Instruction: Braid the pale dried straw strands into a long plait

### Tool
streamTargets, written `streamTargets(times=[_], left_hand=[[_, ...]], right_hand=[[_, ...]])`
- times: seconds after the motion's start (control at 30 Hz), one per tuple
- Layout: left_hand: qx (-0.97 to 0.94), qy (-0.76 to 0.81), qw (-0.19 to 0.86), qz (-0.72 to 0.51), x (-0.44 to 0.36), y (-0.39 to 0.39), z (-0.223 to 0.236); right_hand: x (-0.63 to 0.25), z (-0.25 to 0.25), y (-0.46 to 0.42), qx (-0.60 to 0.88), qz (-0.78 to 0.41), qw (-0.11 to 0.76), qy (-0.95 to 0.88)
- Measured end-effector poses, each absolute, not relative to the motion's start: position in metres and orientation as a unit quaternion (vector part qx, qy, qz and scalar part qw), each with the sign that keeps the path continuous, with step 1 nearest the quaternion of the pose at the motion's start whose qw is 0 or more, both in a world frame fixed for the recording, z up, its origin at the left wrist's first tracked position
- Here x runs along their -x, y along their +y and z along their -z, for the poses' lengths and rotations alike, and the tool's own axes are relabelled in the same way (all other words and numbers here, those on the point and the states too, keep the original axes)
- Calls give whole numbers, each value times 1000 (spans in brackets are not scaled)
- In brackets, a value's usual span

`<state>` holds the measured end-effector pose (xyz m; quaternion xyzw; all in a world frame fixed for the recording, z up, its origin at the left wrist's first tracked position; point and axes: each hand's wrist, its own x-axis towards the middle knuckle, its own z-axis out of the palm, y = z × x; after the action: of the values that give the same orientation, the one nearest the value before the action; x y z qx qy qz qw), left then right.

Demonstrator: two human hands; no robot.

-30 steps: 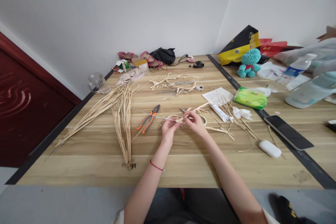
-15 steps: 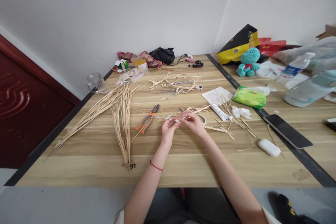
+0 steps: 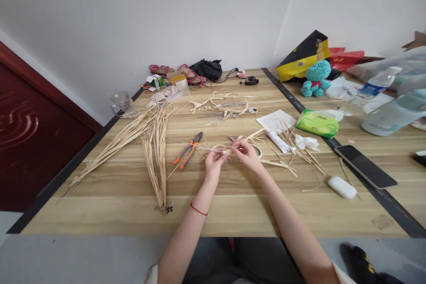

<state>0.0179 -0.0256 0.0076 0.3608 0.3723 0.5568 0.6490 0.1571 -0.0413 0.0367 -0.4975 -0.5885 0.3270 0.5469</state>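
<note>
Above the middle of the table, my left hand (image 3: 214,163) pinches a small pale straw piece (image 3: 226,151) with a thin wire (image 3: 191,145) running out of it to the left. My right hand (image 3: 245,154) has its fingertips closed on the right end of the same straw piece, which they partly cover. Pliers (image 3: 188,150) with orange handles lie left of my left hand. Behind my right hand is a roll of tape (image 3: 258,151), partly hidden. Twisted straw strands (image 3: 276,164) lie on the table to its right.
A long bundle of straw (image 3: 156,155) lies at the left, near a glass mug (image 3: 124,104). Straw-wrapped wires (image 3: 229,107) lie farther back. To the right are a white tube (image 3: 278,142), a tissue pack (image 3: 317,123), a phone (image 3: 365,166) and a white case (image 3: 342,187).
My fingers shift slightly on the straw piece; the right fingertips came in over it, then drew back a little to the right. Both hands stay in nearly the same place.
</note>
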Motion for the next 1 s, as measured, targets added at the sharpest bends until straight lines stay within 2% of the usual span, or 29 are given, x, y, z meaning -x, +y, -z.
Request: streamTargets(times=[0.27, 0.47, 0.77, 1.0], left_hand=[[-376, 371, 646, -551, -18, -26, -7], [-384, 371, 639, -554, -18, -26, -7], [-385, 368, 637, -557, -19, -27, -8], [-386, 357, 643, -557, -19, -27, -8]], right_hand=[[-157, -39, -43, 481, -329, 517, -627], [-157, -33, -38, 468, -316, 546, -619], [-156, -38, -43, 458, -365, 549, -596], [-156, -32, -40, 462, -346, 567, -587]])
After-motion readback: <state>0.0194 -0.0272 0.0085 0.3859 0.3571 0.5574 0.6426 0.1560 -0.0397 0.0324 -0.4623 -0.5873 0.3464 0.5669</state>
